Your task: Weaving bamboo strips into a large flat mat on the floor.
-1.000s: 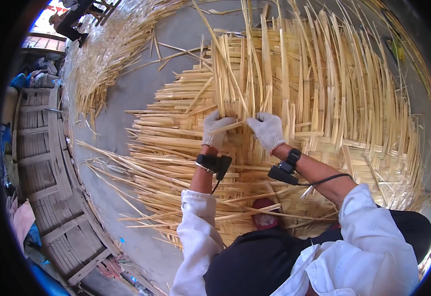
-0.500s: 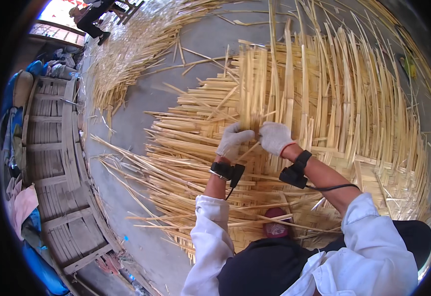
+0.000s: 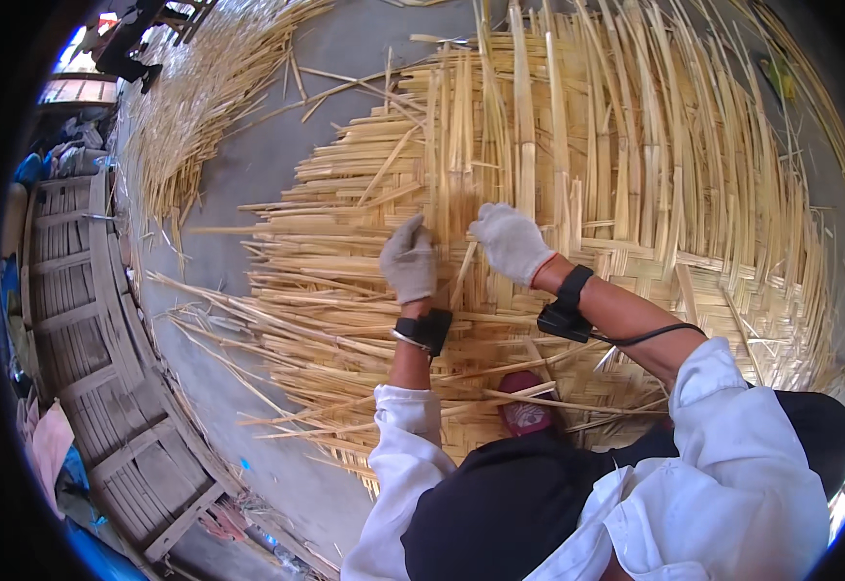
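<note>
A large mat of pale bamboo strips (image 3: 626, 257), partly woven, spreads over the floor in front of me. My left hand (image 3: 410, 259), in a whitish work glove, is over the strips lying crosswise, its fingers curled. Whatever it holds is hidden. To its right, my right hand (image 3: 512, 242), gloved with a red cuff edge, reaches the foot of the lengthwise strips (image 3: 456, 145). Its fingers are bent together, and I cannot make out what is in them. A gap separates the two hands, with a short slanting strip (image 3: 462, 274) between them.
My dark red shoe (image 3: 526, 405) rests on the mat. Along the left lies a wooden slatted frame (image 3: 79, 315) beside piled cloth and bags. More loose strips (image 3: 205, 97) lie at the far left, near a person's dark-clad leg (image 3: 124, 53). Grey floor (image 3: 219, 387) borders the mat.
My hands, close together before, have moved apart, the left one further left. The lengthwise strips near them are less blurred. The whole view has shifted, so the mat appears further left.
</note>
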A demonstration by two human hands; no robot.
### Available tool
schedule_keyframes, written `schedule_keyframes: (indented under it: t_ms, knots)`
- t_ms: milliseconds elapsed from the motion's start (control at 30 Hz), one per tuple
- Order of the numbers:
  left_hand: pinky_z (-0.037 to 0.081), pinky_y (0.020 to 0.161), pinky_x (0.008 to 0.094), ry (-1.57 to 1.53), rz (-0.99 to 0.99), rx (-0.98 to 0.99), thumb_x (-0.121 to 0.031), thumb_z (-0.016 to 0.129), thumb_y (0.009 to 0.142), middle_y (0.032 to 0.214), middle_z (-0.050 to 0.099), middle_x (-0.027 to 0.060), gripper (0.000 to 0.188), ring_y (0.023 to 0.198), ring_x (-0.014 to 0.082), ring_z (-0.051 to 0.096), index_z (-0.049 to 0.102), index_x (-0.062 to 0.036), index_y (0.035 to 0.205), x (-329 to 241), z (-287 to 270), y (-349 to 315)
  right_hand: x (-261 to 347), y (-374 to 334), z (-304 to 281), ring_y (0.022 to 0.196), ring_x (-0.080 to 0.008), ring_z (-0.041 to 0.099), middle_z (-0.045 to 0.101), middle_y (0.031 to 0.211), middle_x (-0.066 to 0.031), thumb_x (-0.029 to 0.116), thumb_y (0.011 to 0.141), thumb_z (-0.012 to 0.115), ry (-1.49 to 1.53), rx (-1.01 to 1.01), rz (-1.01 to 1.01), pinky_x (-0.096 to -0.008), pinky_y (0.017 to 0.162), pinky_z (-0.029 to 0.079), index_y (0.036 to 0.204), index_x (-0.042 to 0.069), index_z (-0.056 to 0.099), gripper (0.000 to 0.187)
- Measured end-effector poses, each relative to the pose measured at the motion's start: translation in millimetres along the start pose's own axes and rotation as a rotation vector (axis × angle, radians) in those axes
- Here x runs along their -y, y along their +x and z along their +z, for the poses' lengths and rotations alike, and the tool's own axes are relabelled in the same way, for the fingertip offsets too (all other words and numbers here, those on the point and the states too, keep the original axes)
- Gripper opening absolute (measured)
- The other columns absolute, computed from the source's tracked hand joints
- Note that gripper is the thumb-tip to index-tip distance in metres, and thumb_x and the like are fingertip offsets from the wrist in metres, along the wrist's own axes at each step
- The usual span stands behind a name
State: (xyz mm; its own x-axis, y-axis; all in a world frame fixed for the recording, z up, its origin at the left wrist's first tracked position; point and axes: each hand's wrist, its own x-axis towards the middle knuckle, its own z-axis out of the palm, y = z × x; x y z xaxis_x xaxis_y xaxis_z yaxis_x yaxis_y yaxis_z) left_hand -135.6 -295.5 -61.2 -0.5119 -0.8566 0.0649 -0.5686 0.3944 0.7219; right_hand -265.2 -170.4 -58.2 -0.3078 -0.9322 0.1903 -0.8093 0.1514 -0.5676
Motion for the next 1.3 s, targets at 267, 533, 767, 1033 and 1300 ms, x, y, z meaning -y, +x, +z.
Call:
schedule_keyframes:
  t_ms: [267,533,767,1033,1300]
  knots:
    - [0.047,0.072,0.0221,-0.352,-0.320,0.023,-0.006,0.063,0.081,0.084,0.068,0.0033,0.016,0.077,0.0094,0.059,0.069,-0.0004,0.094,9.8,-3.4,8.1,-38.8,-46.7,-65.0,0.081,-0.0313,0.058,0.059,0.081,-0.0113,0.013,0.077,0.060,0.064,-0.448,0.081,-0.0401,0.072,0.047,0.090,0.007,0.062,0.014]
    - [0.047,0.070,0.0221,-0.321,-0.308,0.069,-0.006,0.063,0.081,0.088,0.067,0.0055,0.020,0.076,0.0109,0.059,0.067,0.0007,0.099,3.9,-14.1,11.4,-56.0,-94.5,-95.0,0.080,-0.0298,0.057,0.060,0.079,-0.0103,0.013,0.076,0.061,-0.261,-0.001,0.112,-0.0400,0.069,0.047,0.088,0.008,0.063,0.013]
    - [0.052,0.073,0.0270,-0.106,0.006,-0.145,-0.011,0.063,0.083,0.102,0.062,0.0106,0.032,0.088,0.0184,0.061,0.058,-0.0035,0.114,-34.1,-38.2,-35.4,-63.6,-96.2,-97.1,0.075,-0.0300,0.055,0.056,0.074,-0.0102,0.012,0.075,0.061,-0.155,-0.176,0.124,-0.0413,0.067,0.044,0.081,0.007,0.062,0.008]
    - [0.040,0.086,0.0369,0.565,0.720,0.327,-0.023,0.067,0.073,0.113,0.051,0.0036,0.037,0.109,0.0237,0.048,0.058,-0.0080,0.105,-53.3,9.7,-33.7,-62.2,-102.4,-90.7,0.071,-0.0285,0.056,0.056,0.071,-0.0091,0.017,0.074,0.059,-0.377,0.034,0.057,-0.0415,0.061,0.045,0.066,0.010,0.060,0.011]
    - [0.045,0.078,0.0379,0.419,0.757,0.329,-0.018,0.064,0.075,0.099,0.060,0.0085,0.031,0.093,0.0283,0.056,0.061,-0.0073,0.104,-62.6,-1.0,-33.4,-80.3,-106.2,-118.6,0.078,-0.0288,0.062,0.064,0.081,-0.0124,0.019,0.082,0.058,0.125,-0.291,0.266,-0.0374,0.069,0.050,0.081,0.006,0.067,0.015]
